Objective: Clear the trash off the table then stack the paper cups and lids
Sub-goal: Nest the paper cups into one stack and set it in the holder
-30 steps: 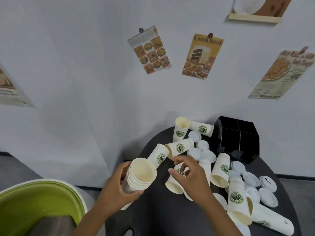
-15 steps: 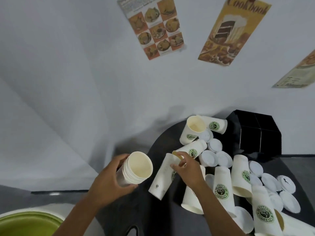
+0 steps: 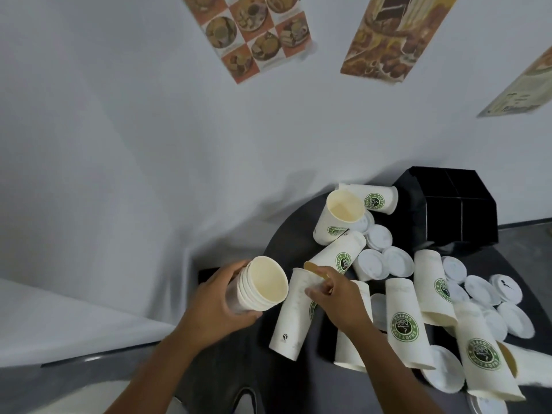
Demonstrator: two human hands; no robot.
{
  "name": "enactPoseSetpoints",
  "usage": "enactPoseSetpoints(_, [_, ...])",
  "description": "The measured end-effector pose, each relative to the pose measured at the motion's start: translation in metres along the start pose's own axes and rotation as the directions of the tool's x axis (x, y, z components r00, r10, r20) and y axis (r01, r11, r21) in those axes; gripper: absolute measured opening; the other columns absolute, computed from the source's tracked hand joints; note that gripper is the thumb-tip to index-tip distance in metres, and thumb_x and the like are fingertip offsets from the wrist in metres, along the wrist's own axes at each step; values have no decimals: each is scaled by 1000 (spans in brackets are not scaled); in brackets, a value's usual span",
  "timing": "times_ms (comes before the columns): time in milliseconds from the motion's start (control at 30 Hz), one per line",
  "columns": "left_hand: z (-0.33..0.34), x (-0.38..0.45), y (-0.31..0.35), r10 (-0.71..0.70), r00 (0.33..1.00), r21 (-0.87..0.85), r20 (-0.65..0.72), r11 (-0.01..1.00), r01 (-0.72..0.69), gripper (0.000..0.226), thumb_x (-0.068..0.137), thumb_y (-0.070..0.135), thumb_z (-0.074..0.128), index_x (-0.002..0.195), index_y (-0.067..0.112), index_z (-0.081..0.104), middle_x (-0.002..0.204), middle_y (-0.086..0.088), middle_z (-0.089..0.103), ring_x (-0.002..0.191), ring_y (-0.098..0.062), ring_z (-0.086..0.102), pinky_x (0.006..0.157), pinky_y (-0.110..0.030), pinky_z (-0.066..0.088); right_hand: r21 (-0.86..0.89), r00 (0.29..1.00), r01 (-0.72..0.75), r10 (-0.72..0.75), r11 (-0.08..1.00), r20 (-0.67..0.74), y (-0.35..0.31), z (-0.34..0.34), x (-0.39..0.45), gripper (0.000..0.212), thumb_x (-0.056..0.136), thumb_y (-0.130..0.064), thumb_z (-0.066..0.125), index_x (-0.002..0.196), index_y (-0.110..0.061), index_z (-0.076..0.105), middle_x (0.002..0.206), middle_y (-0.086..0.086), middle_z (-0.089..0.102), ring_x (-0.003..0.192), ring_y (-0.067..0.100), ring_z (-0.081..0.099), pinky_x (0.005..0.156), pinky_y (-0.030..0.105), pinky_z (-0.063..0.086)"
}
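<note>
Head view: left hand [image 3: 222, 300] wrapped around a stack of nested cups [image 3: 263, 285], mouth tilted up and toward the right, presumably kept open-end-out to receive the next cup. Right hand [image 3: 336, 297] pinching the top end of a single cup [image 3: 294, 315] with curled fingers, base uppermost and open mouth down on the round dark table [image 3: 286, 243], just beside the stack; likely the next one for nesting, needing a flip first. Behind the right hand, a leaning cup [image 3: 340, 255] and an upright cup [image 3: 339, 218], its pale inside showing nothing in it; farther back, a cup on its side [image 3: 375, 198] against a black divided organizer [image 3: 448, 210], compartments dark, contents not discernible. To the right, several cups standing upside down [image 3: 406, 321] or toppled, with white lids [image 3: 397, 261] scattered loose among them, touching and overlapping, none yet stacked. Nested stack holding only further cups. No obvious trash visible on the table, so the clearing step judged complete and cup stacking under way, lids to follow. Posters [image 3: 257, 34] on the wall above.
</note>
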State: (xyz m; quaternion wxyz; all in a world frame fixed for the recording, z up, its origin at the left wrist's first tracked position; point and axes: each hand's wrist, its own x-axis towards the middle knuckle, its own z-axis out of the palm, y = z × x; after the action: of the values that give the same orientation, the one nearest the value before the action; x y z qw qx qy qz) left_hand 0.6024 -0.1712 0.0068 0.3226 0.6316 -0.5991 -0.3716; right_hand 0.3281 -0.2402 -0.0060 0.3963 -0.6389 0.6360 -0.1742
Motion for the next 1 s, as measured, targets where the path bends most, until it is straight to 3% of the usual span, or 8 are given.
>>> enactPoseSetpoints(133, [3, 9, -2, 1, 999, -14, 33, 1000, 0, 91, 60, 44, 93, 141, 41, 51, 138, 27, 60, 128, -1, 58, 108, -41, 52, -6, 1000, -5, 5, 1000, 0, -1, 1, 0, 46, 87, -20, 78, 122, -44, 61, 73, -5, 57, 66, 2, 55, 65, 8, 42])
enactPoseSetpoints(267, [5, 11, -5, 12, 999, -16, 46, 1000, -11, 92, 61, 41, 94, 142, 40, 51, 139, 27, 59, 129, -1, 57, 109, -41, 50, -43, 999, -45, 43, 998, -27, 2, 4, -1, 30, 86, -22, 79, 113, -27, 65, 77, -5, 58, 72, 6, 56, 65, 15, 38])
enactPoseSetpoints(533, [3, 4, 0, 18, 999, -33, 46, 999, -17, 90, 63, 33, 97, 141, 39, 52, 136, 28, 61, 127, 2, 57, 104, -23, 47, 11, 997, -33, 34, 999, -70, -7, -7, -14, 8, 86, -25, 79, 89, -24, 72, 96, -4, 54, 78, 2, 55, 68, 10, 37])
enactPoseSetpoints(667, [1, -3, 9, 20, 999, -46, 32, 999, -19, 90, 63, 28, 98, 140, 39, 53, 134, 31, 60, 124, 6, 57, 98, -9, 43, 135, 999, -16, 22, 991, -47, -12, -18, -28, 16, 86, -22, 80, 79, -28, 67, 89, -9, 64, 69, 4, 53, 66, 10, 40])
enactPoseSetpoints(767, [-1, -9, 19, 37, 999, -46, 20, 998, -36, 88, 62, 24, 98, 137, 39, 55, 133, 31, 62, 123, 5, 59, 94, -2, 42, 219, 1000, 21, -21, 975, -1, -18, -30, -41, 15, 86, -18, 80, 77, -23, 70, 80, -5, 68, 68, 4, 54, 70, 20, 43])
enactPoseSetpoints(867, [-4, -19, 35, 60, 998, -39, -12, 997, -60, 86, 63, 24, 98, 136, 40, 56, 131, 32, 62, 121, 5, 60, 92, -2, 43, 267, 997, 78, -73, 960, -30, -32, -46, -60, 15, 86, -15, 80, 76, -22, 70, 81, -1, 69, 68, 3, 54, 69, 18, 44])
enactPoseSetpoints(1000, [-3, -37, 60, 84, 994, -18, -63, 996, -85, 85, 64, 23, 99, 135, 39, 55, 129, 35, 61, 119, 7, 59, 90, -1, 42, 276, 974, 209, -175, 938, -142, -48, -75, -93, 15, 86, -13, 80, 78, -23, 71, 80, -9, 68, 67, 3, 53, 67, 15, 42])
